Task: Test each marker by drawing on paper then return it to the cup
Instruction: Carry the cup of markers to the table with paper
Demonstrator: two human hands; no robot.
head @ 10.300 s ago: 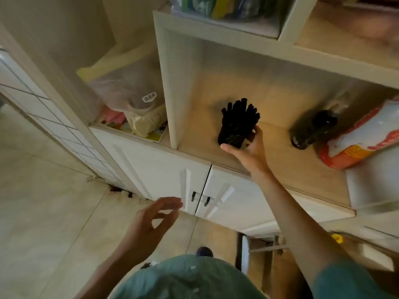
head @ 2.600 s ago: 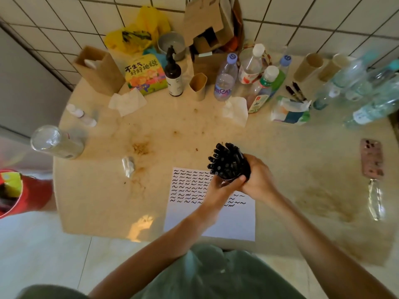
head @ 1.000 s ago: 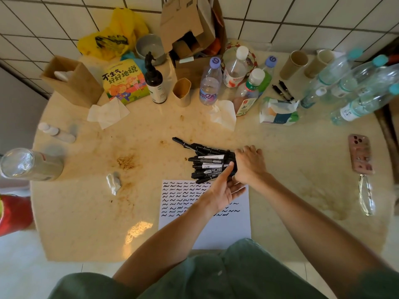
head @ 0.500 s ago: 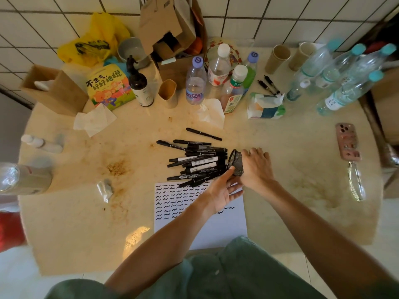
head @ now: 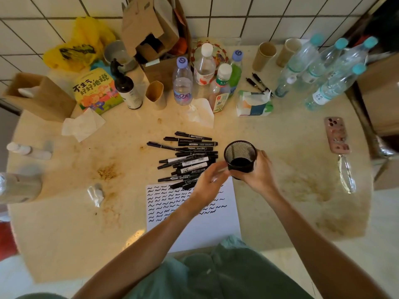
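Observation:
Several black markers (head: 187, 157) lie in a loose pile at the middle of the round table. To their right a black mesh cup (head: 240, 156) stands upright and looks empty; my right hand (head: 258, 172) is wrapped around its near side. My left hand (head: 210, 183) hovers over the near end of the pile with fingers curled, its fingertips close to the cup's base; whether it pinches a marker is hidden. A white sheet of paper (head: 207, 225) covered in rows of black squiggles lies just below the pile, under my left forearm.
Bottles (head: 182, 83), paper cups (head: 264, 56), cardboard boxes (head: 149, 26), a tissue pack (head: 253, 104) and a yellow bag (head: 78, 43) crowd the back of the table (head: 291, 190). A phone (head: 336, 134) and glasses (head: 346, 173) lie at the right. Crumpled tissues sit at the left.
The cup was tipped on its side, spilling the markers onto the table; my right hand has now turned it upright and empty. My left hand stays by the pile.

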